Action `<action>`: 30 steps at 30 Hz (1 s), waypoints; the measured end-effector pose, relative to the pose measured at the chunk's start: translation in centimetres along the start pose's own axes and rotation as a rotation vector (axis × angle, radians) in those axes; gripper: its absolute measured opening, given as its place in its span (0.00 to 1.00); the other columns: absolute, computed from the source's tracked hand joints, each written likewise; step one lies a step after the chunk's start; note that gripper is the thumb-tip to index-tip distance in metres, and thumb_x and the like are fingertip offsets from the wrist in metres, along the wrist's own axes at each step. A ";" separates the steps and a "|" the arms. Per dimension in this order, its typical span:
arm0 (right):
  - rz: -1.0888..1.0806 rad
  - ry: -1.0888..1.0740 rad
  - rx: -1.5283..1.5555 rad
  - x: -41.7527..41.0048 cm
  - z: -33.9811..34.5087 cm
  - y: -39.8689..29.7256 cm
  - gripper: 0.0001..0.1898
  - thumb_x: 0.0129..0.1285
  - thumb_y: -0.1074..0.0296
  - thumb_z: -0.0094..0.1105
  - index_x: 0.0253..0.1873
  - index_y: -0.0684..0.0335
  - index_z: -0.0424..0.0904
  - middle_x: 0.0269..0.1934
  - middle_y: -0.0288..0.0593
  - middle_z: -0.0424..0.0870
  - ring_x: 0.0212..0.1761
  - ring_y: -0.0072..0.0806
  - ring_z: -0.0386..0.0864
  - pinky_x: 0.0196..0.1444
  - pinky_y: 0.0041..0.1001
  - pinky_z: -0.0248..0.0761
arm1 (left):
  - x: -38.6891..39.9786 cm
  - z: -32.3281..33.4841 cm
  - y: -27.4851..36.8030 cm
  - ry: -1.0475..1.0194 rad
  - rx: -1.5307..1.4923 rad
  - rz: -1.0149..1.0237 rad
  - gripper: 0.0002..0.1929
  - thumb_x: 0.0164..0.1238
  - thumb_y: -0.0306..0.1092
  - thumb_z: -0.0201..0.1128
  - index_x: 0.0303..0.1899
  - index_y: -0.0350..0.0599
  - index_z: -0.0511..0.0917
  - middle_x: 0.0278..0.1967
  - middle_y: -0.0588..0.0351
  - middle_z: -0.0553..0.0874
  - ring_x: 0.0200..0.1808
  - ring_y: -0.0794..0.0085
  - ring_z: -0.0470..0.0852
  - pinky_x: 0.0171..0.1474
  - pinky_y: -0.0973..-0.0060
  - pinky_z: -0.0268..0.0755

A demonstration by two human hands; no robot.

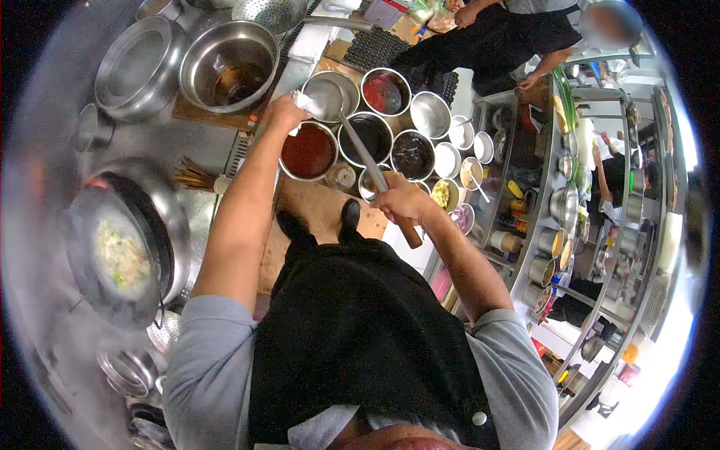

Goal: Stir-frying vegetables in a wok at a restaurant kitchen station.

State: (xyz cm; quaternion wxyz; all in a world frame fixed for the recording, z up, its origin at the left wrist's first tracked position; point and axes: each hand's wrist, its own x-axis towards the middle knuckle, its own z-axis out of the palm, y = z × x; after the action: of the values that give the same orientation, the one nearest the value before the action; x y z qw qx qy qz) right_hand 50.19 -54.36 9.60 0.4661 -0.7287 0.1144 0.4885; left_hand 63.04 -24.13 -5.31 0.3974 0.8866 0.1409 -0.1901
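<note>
My right hand (402, 198) grips the wooden-ended handle of a long metal ladle (363, 145). Its bowl end reaches into a metal pot (350, 93) at the top of the group. At that pot's left edge, my left hand (286, 114) holds a white cloth (306, 104). Just below the cloth stands a pot of dark red sauce (309, 151). Under the ladle's handle is a pot of black liquid (365, 138), and to its right another pot of dark liquid (413, 154). A pot with red sauce (386, 91) sits above these.
On the left, a steaming wok (121, 259) holds pale food with green bits. A large steel bowl (229, 66) rests on a board beside a bamboo brush (197, 173). Small containers (444, 194) stand at right, near a steel shelf (520, 185). A co-worker (495, 39) stands at the top.
</note>
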 end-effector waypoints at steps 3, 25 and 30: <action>0.019 -0.145 0.237 0.9 -1.7 1.1 0.12 0.60 0.75 0.64 0.46 0.62 0.71 0.22 0.34 0.71 0.16 0.24 0.70 0.18 0.27 0.62 | -0.6 0.8 -0.3 0.155 0.053 -0.022 0.28 0.54 0.44 0.79 0.58 0.51 0.83 0.52 0.46 0.89 0.56 0.53 0.87 0.60 0.57 0.77; -0.109 -0.434 0.582 -5.6 -9.6 2.2 0.12 0.65 0.78 0.62 0.48 0.59 0.68 0.22 0.33 0.69 0.15 0.22 0.66 0.16 0.24 0.58 | -9.6 5.2 11.0 0.138 0.447 0.269 0.20 0.54 0.29 0.71 0.52 0.40 0.85 0.80 0.44 0.57 0.58 0.47 0.84 0.61 0.56 0.77; -0.075 -0.549 0.566 -6.9 -9.3 1.7 0.12 0.66 0.77 0.61 0.49 0.59 0.69 0.22 0.33 0.68 0.15 0.22 0.65 0.17 0.24 0.57 | -11.8 4.2 10.0 0.189 0.266 0.429 0.23 0.51 0.31 0.75 0.53 0.40 0.85 0.78 0.41 0.61 0.59 0.45 0.83 0.63 0.56 0.76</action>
State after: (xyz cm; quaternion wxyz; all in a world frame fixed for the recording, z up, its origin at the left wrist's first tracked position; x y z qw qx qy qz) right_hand 51.30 -64.61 15.06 0.6793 -0.4175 0.0891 0.5969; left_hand 55.62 -34.90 3.94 0.2937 0.9544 -0.0399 -0.0350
